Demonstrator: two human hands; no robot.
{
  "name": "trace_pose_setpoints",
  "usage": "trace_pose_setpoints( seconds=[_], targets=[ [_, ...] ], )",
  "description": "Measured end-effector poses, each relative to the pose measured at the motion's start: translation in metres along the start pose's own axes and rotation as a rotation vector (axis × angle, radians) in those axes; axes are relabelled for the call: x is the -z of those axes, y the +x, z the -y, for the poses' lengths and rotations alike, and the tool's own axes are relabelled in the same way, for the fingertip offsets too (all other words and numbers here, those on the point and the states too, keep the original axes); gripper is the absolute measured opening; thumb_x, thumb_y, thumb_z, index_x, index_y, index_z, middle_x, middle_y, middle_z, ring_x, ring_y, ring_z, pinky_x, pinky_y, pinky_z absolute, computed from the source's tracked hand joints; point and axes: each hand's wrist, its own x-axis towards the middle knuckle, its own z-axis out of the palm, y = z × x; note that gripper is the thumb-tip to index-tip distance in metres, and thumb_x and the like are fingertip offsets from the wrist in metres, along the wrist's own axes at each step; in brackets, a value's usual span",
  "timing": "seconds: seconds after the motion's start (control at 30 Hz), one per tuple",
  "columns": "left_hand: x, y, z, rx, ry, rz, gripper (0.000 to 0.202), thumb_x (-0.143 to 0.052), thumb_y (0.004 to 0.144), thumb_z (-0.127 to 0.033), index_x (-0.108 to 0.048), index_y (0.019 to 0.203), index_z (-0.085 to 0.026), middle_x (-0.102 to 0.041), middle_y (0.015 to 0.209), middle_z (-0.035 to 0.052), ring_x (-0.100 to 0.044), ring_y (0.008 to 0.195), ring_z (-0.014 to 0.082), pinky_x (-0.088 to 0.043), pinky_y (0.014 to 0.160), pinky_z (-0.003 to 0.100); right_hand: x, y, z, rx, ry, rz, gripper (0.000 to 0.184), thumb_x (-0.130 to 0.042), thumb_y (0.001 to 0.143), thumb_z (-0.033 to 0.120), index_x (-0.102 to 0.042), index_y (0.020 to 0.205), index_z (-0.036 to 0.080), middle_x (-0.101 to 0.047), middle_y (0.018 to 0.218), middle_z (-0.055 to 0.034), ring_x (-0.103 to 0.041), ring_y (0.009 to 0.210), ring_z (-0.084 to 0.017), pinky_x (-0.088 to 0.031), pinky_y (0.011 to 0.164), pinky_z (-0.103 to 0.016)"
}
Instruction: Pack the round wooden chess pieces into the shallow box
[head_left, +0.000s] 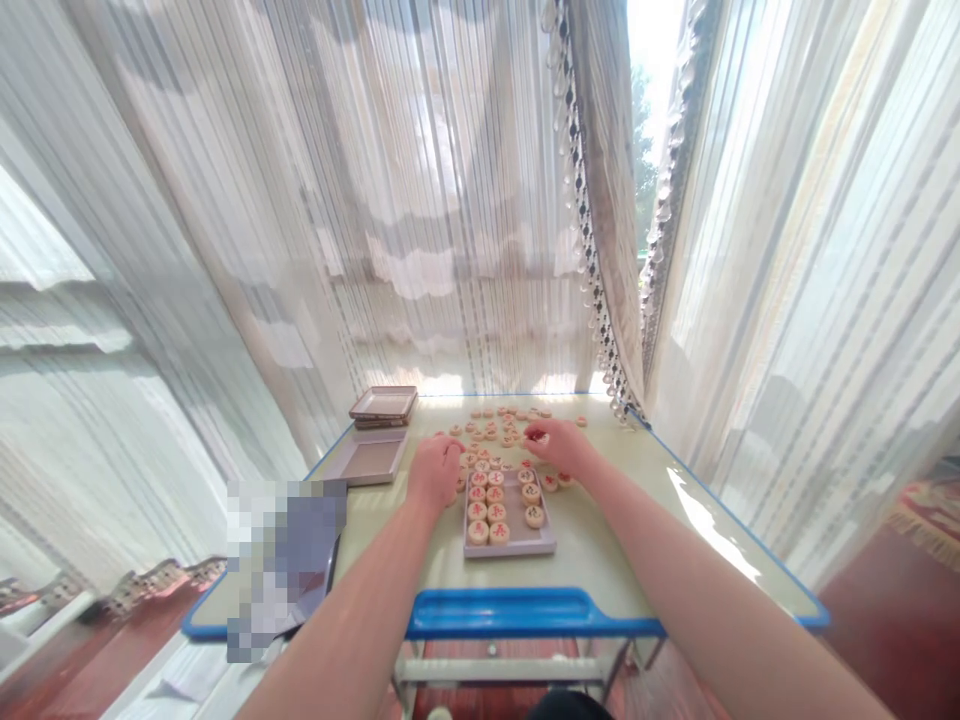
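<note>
Round wooden xiangqi pieces with red or dark characters lie scattered over the far middle of the table. In front of them a shallow tray holds two columns of red-marked pieces on its left and several pieces down its right side. Over the left edge of the scatter, my left hand is closed with fingers curled downward; whatever lies under the fingertips is hidden. Beyond the tray's far right corner, my right hand pinches a xiangqi piece between thumb and fingers.
A second shallow tray lies at the left, with stacked trays behind it. A dark flat device, partly pixelated, rests at the left front. The pale table has a blue rim. Sheer curtains hang behind it.
</note>
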Motion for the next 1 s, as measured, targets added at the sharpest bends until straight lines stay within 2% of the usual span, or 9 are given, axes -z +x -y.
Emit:
trace_pose_setpoints(
  seconds=[0.13,0.2,0.27,0.37,0.47,0.6,0.73,1.0],
  targets=[
    [0.001,0.003,0.002,0.053,-0.003,-0.003,0.032,-0.034,0.078,-0.02,-0.064,0.067,-0.019,-0.068,0.077,0.0035,-0.057,0.084,0.0185,-0.042,0.078,0.029,0.02,-0.016,0.018,0.031,0.117,-0.066,0.014,-0.057,0.074,0.024,-0.067,0.083,0.02,-0.07,0.08,-0.0022,-0.063,0.07,-0.015,-0.049,0.07,-0.027],
    [0.001,0.003,0.005,0.073,-0.022,-0.007,0.032,-0.034,0.077,-0.02,-0.064,0.066,-0.019,-0.068,0.077,0.0035,-0.057,0.083,0.0185,-0.042,0.077,0.029,0.03,-0.034,0.032,0.118,0.124,-0.143,0.008,-0.058,0.073,0.023,-0.065,0.073,0.02,-0.069,0.076,-0.002,-0.063,0.068,-0.015,-0.049,0.071,-0.028],
    [0.0,0.003,0.007,0.077,-0.049,-0.026,0.032,-0.034,0.077,-0.021,-0.063,0.065,-0.019,-0.068,0.078,0.0033,-0.058,0.083,0.0184,-0.041,0.077,0.029,0.036,-0.057,0.045,0.225,0.166,-0.215,0.009,-0.055,0.075,0.021,-0.064,0.072,0.021,-0.068,0.086,-0.0034,-0.063,0.079,-0.016,-0.049,0.075,-0.028],
    [-0.001,0.002,0.008,0.075,-0.084,-0.049,0.032,-0.033,0.077,-0.023,-0.063,0.066,-0.019,-0.068,0.077,0.0032,-0.059,0.083,0.0183,-0.041,0.077,0.028,0.031,-0.091,0.054,0.309,0.192,-0.24,0.008,-0.055,0.077,0.02,-0.063,0.074,0.021,-0.068,0.088,-0.0045,-0.062,0.084,-0.016,-0.049,0.079,-0.028],
    [-0.001,0.003,0.006,0.089,-0.089,-0.053,0.032,-0.033,0.077,-0.024,-0.063,0.065,-0.019,-0.068,0.075,0.0034,-0.059,0.08,0.0183,-0.042,0.073,0.028,0.02,-0.109,0.05,0.334,0.175,-0.161,0.008,-0.056,0.077,0.017,-0.062,0.075,0.022,-0.068,0.087,-0.0037,-0.062,0.082,-0.015,-0.049,0.078,-0.028],
    [0.0,0.004,0.003,0.117,-0.089,-0.045,0.031,-0.035,0.076,-0.024,-0.062,0.064,-0.019,-0.067,0.07,0.003,-0.058,0.074,0.0178,-0.041,0.068,0.028,0.013,-0.107,0.045,0.253,0.143,-0.079,0.006,-0.057,0.077,0.018,-0.061,0.075,0.022,-0.067,0.083,-0.0021,-0.06,0.078,-0.015,-0.048,0.074,-0.028],
    [0.0,0.004,0.003,0.115,-0.079,-0.041,0.03,-0.035,0.076,-0.024,-0.062,0.064,-0.019,-0.066,0.068,0.0029,-0.057,0.071,0.0177,-0.04,0.066,0.028,0.013,-0.099,0.045,0.243,0.116,-0.061,0.006,-0.058,0.076,0.018,-0.062,0.075,0.022,-0.065,0.074,-0.001,-0.058,0.076,-0.016,-0.047,0.073,-0.029],
    [-0.003,0.003,0.005,0.054,-0.047,-0.01,0.033,-0.032,0.079,-0.024,-0.061,0.065,-0.019,-0.066,0.071,0.0039,-0.057,0.075,0.0187,-0.04,0.069,0.03,0.01,-0.097,0.044,0.205,0.099,0.007,0.009,-0.059,0.079,0.022,-0.062,0.071,0.022,-0.066,0.077,-0.002,-0.058,0.077,-0.016,-0.046,0.075,-0.03]
  ],
)
